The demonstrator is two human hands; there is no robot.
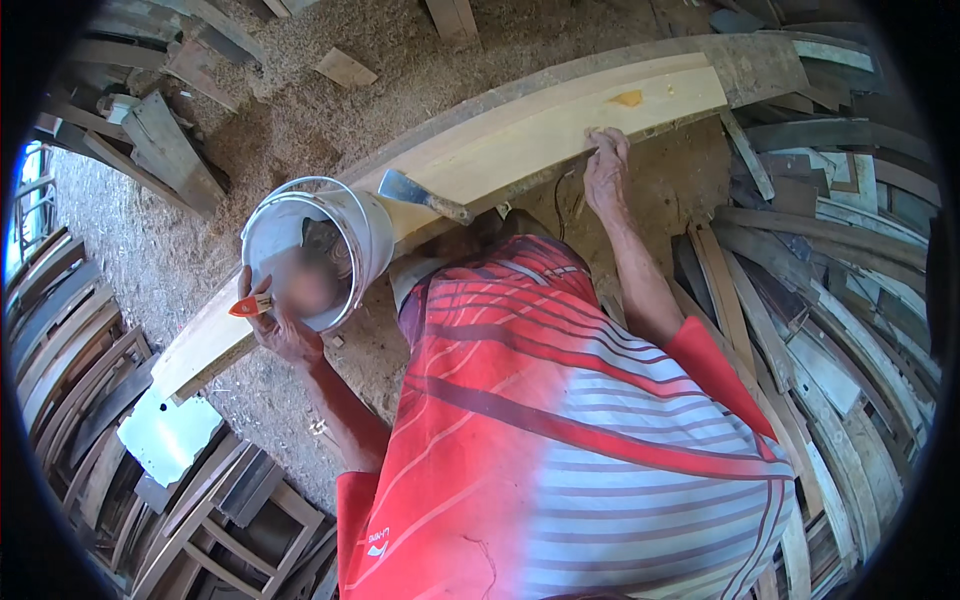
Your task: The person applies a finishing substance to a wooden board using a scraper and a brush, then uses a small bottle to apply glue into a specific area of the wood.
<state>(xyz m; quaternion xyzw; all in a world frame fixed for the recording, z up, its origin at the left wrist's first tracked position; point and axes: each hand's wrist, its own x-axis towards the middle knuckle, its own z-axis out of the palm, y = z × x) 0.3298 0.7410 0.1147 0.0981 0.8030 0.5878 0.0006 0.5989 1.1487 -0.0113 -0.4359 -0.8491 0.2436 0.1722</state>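
At nine o'clock: my left hand [290, 338], fingers closed on a small red piece [247, 306], by a white bucket [376, 235]. One o'clock: my right hand [606, 172], at a pale board's [540, 135] edge, grip unclear. Eleven: scraper [420, 193], above the board.

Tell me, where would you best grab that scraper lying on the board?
I'd take the scraper by its handle, probably coming from the person's right: the handle points that way, toward the near edge of the board, while the flat, wider blade points left, toward the bucket.
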